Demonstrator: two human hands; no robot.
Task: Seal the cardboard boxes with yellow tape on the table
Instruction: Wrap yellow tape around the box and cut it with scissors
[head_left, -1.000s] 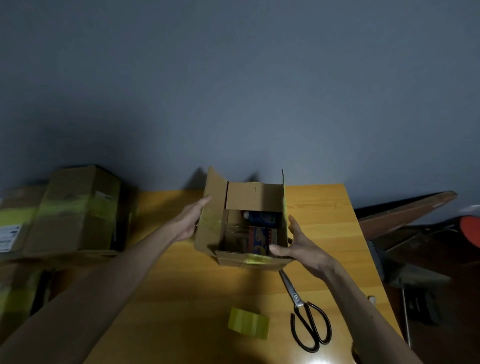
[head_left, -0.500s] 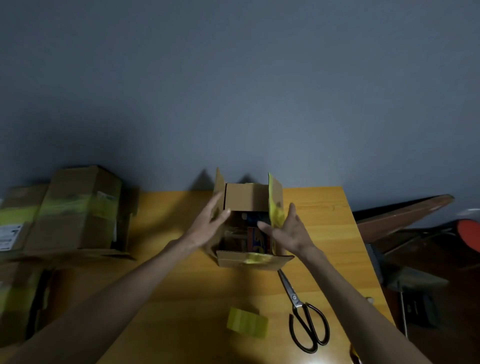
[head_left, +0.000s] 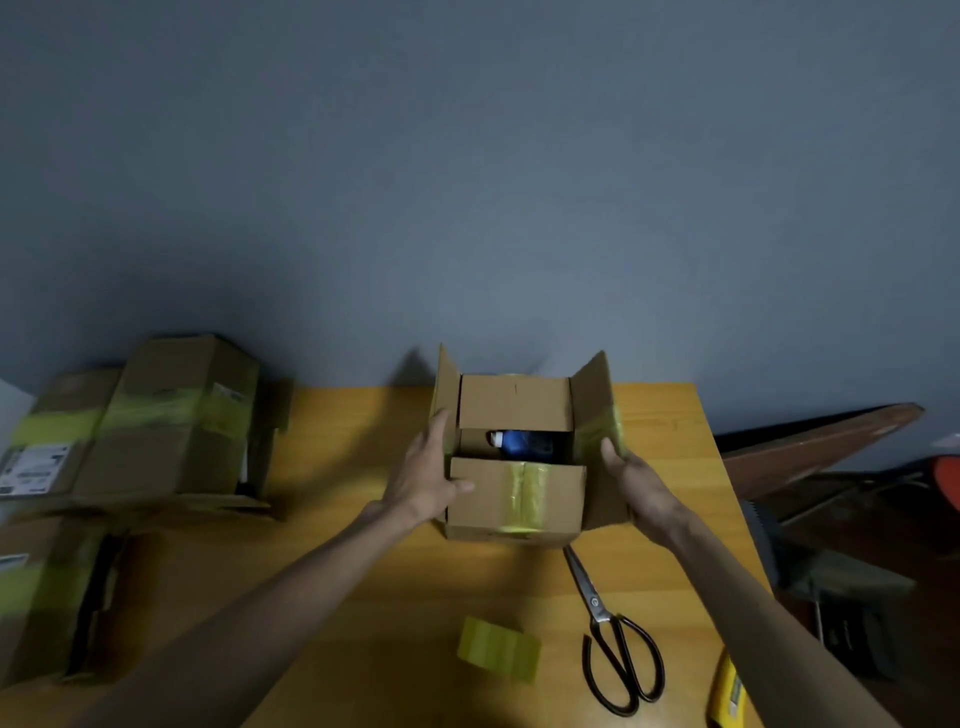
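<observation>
Front flap (head_left: 514, 493) now down, left hand (head_left: 426, 483), right hand (head_left: 639, 483) spread against cardboard box (head_left: 511, 402), label (head_left: 34, 467) unreadable

Matt, dull brown cardboard for the box (head_left: 514, 514) between the left fingers (head_left: 440, 434) and right fingers (head_left: 609, 453); glossy yellow tape strip (head_left: 524, 493) down its near flap; smooth blue plastic item (head_left: 514, 441) just past the fingertips; smooth, softly sheened wood of the table (head_left: 363, 441) below; grey metal blades and glossy black handles on the scissors (head_left: 597, 605) nearer than the right fingers; translucent yellow plastic tape roll (head_left: 498, 648) alongside.
</observation>
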